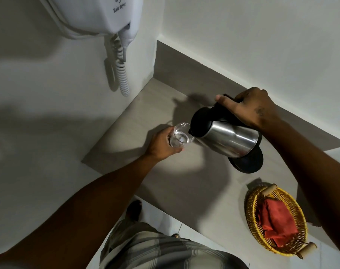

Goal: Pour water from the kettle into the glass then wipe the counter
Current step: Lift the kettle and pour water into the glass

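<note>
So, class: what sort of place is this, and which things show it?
Probably a hotel room: a wall-mounted hair dryer, a small electric kettle with its base on a bare counter, and a wicker basket.

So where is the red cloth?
The cloth lies in the basket at the lower right of the head view, on the counter near the kettle base.

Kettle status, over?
Right hand tips kettle into glass. Left hand holds glass. Cloth in basket. Nothing blocking.

Single head view, looking steeply down, close over counter (165, 183) corner, walls behind.
</note>
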A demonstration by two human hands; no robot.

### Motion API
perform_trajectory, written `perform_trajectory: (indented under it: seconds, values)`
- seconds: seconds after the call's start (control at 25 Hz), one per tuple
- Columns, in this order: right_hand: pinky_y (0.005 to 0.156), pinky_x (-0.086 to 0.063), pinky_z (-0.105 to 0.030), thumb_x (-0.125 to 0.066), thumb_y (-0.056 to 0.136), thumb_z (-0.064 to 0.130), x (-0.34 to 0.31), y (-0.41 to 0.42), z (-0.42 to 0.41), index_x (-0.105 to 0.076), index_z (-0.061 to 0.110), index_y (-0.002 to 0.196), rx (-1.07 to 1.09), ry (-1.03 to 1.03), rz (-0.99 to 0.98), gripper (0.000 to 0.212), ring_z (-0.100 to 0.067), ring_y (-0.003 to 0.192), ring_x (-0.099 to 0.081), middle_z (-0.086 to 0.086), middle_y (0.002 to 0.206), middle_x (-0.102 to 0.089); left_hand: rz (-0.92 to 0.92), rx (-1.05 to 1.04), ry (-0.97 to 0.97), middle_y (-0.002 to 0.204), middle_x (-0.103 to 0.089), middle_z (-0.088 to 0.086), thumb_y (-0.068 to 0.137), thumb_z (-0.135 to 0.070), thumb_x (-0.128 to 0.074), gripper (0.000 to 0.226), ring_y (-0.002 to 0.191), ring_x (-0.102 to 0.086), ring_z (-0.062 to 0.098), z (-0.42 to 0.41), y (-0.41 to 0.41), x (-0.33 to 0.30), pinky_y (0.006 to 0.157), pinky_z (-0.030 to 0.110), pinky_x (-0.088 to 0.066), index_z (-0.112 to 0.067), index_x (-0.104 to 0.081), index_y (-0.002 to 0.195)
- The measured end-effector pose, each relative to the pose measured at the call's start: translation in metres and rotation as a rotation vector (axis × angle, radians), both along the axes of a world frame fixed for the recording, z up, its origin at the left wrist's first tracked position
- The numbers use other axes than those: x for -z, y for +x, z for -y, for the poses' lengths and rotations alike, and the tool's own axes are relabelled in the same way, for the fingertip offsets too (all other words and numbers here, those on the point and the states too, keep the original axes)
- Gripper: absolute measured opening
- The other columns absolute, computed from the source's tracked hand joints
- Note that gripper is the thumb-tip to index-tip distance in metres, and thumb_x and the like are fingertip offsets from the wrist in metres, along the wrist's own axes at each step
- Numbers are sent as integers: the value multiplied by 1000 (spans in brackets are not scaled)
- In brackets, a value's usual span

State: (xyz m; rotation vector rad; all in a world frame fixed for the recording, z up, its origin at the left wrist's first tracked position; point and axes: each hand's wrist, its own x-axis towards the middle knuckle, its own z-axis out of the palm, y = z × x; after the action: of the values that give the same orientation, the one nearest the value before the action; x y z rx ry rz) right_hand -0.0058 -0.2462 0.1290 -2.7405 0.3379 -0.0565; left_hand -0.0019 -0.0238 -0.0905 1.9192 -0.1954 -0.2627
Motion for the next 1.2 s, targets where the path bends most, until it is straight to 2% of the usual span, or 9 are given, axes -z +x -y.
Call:
perform_trajectory:
  seconds: [0.08, 0.16, 0.32, 0.44, 0.56, 0.68, 1.0, 1.2]
  values:
    - [48, -34, -25, -53, 69, 89, -3, 1, -5, -63, 26, 50, -2, -8, 6, 67, -12, 54, -57, 4, 50, -59, -28, 9, -12, 111, -74, 9, 58, -15, -95, 67, 102, -71, 26, -1, 0, 0, 87, 48, -58, -8, -66, 118]
    - [48, -32, -23, -51, 68, 90, -5, 3, -9, -60, 32, 50, -11, -33, 4, 61, -7, 55, -55, 8, 53, -60, -32, 14, -16, 113, -73, 10, 59, -14, -94, 66, 104, -70, 27, -1, 0, 1, 89, 49, -57, -9, -66, 118]
    - [50, -37, -27, -43, 63, 95, -4, 9, -10, -68, 21, 60, -25, -115, -26, 78, -15, 61, -57, -1, 60, -63, -34, 13, -27, 113, -73, 11, 60, -13, -94, 64, 104, -70, 27, 0, -1, -1, 89, 50, -57, -10, -65, 117]
    - [60, -52, -33, -44, 64, 94, -4, 11, -12, -73, 17, 69, -36, -162, -44, 83, -18, 66, -59, -4, 71, -69, -28, 10, -23, 110, -74, 10, 59, -14, -94, 62, 102, -70, 27, 0, -2, -1, 87, 49, -58, -10, -66, 114]
    - [65, -52, -35, -44, 63, 95, -5, 14, -16, -75, 15, 74, -38, -208, -58, 86, -21, 67, -59, -6, 74, -70, -50, 11, -26, 110, -73, 11, 60, -13, -94, 60, 102, -70, 29, 0, -2, -1, 86, 50, -58, -8, -66, 113]
    - [61, -49, -33, -41, 61, 97, -8, 17, -21, -76, 18, 76, -57, -234, -67, 88, -22, 67, -58, -3, 72, -69, -44, 18, -9, 109, -73, 11, 61, -15, -93, 60, 101, -69, 29, -1, -2, 0, 85, 50, -58, -7, -65, 113]
    - [53, -38, -29, -35, 60, 98, -14, 27, -34, -69, 19, 65, -129, -331, -101, 87, -17, 60, -53, -1, 63, -61, -1, 13, -11, 108, -73, 4, 58, -19, -95, 64, 99, -70, 21, -4, -4, -4, 85, 46, -59, -14, -66, 115]
    - [52, -37, -28, -36, 61, 99, -15, 31, -38, -67, 19, 61, -149, -365, -104, 86, -17, 57, -53, -2, 59, -60, 35, 8, -1, 107, -74, 1, 55, -19, -96, 65, 95, -71, 18, -5, -5, -6, 82, 43, -61, -15, -68, 114]
